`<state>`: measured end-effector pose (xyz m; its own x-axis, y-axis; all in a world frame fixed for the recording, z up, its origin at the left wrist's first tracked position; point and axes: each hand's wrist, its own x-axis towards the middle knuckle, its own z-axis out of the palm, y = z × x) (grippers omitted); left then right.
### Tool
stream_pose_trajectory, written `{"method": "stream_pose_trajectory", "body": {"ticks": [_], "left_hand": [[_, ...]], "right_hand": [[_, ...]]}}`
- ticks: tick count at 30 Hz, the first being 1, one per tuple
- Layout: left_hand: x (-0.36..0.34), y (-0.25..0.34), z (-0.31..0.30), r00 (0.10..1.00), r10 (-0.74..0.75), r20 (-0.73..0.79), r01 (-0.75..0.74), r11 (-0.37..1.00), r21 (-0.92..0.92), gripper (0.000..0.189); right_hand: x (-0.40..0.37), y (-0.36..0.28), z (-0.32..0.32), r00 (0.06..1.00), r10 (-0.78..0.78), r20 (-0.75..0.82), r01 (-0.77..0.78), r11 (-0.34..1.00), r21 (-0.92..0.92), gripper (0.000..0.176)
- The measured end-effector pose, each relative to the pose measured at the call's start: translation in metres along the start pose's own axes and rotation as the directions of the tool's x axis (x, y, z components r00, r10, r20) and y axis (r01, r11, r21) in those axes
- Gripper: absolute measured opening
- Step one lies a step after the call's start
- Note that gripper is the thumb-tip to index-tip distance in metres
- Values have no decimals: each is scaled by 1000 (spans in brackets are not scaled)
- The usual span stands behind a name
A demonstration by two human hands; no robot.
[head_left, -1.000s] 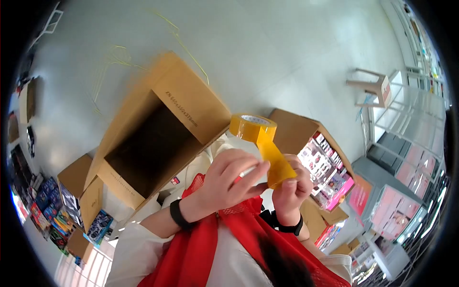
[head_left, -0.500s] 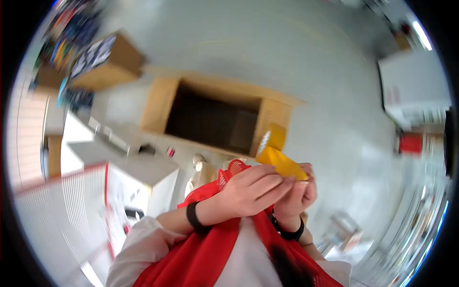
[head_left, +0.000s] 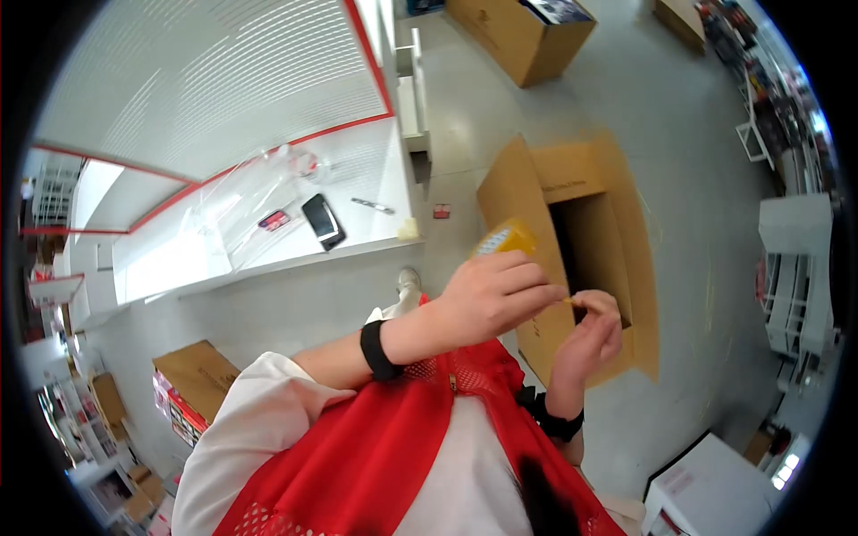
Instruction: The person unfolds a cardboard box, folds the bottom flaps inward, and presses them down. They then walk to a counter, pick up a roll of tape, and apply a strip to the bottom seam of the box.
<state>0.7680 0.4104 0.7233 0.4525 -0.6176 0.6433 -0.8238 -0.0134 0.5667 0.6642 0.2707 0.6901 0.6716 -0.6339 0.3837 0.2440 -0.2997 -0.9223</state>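
A bent yellow strip with white printing (head_left: 508, 238) sticks out above the knuckles of my left hand (head_left: 496, 295), whose fingers are closed on it. Its exact kind cannot be made out. A thin yellow end of it shows between the fingertips of both hands. My right hand (head_left: 587, 338) pinches that end with thumb and fingers. Much of the strip is hidden behind my left hand. Below and beyond the hands stands a large open cardboard box (head_left: 518, 192) on the floor, flaps spread and inside dark.
A white counter (head_left: 375, 179) at the left carries a phone (head_left: 323, 221), a pen (head_left: 372, 206) and clear plastic wrapping (head_left: 268, 205). Another cardboard box (head_left: 509, 36) stands at the back. A red-and-brown carton (head_left: 197, 384) sits at lower left, a white cabinet (head_left: 715, 487) at lower right.
My view has turned left, so the counter now shows large and the open box lies to the right. My hands have drawn slightly apart, with the yellow strip still between them.
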Motion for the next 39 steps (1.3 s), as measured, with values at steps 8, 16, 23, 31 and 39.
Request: {"method": "stream_pose_trajectory", "body": {"ticks": [8,16,23,31,39], "left_hand": [[-81,-62,-131,964,-155,-218,221,921,321,21],[-144,-90,-185,668,-561,-489,703,692,166,17],[-166,-114,-167,427,-652,-626,853,521,40,7],[-129,-157,-134,28,-758,-652,861,350,-369,6],[-86,-198,-109,-211,-885,-414,562,237,-792,19]], "right_hand": [[30,98,157,846,271,459,-196,959,-204,17],[-52,313,319,378,351,856,341,807,-482,23],[-92,351,350,267,239,933,577,736,-354,23],[-24,338,314,440,542,716,-412,830,-375,17],[37,262,281,314,700,641,-801,558,-218,22]]}}
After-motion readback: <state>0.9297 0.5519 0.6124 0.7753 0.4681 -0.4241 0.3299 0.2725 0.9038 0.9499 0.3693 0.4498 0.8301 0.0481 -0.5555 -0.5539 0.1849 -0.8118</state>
